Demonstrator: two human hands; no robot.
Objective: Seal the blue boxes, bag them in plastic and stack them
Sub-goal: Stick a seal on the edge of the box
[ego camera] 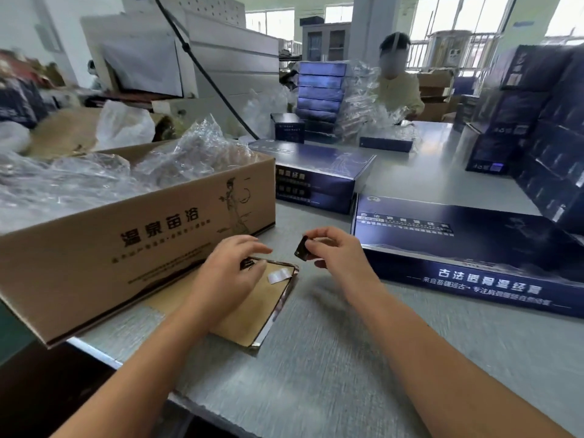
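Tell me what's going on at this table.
A person is working at a grey table. Their right hand pinches a small dark sticker, while the left hand rests on a brown sheet lying beside an open carton of plastic wrap. A flat blue box lies just right of the hands, unbagged. Across the table, another person handles plastic beside a stack of blue boxes.

Open tabletop [316, 368] is pretty much just the near middle strip, with the big cardboard carton [142, 241] walling off the left and a flat blue box [474, 248] lying along the right. Straight ahead, stacked blue boxes [316, 178] sit just beside the carton's far corner, so the only lane to the far side runs between those and the tall dark stack [553, 128] on the right. A brown sheet [249, 314] lies flat against the carton's foot.
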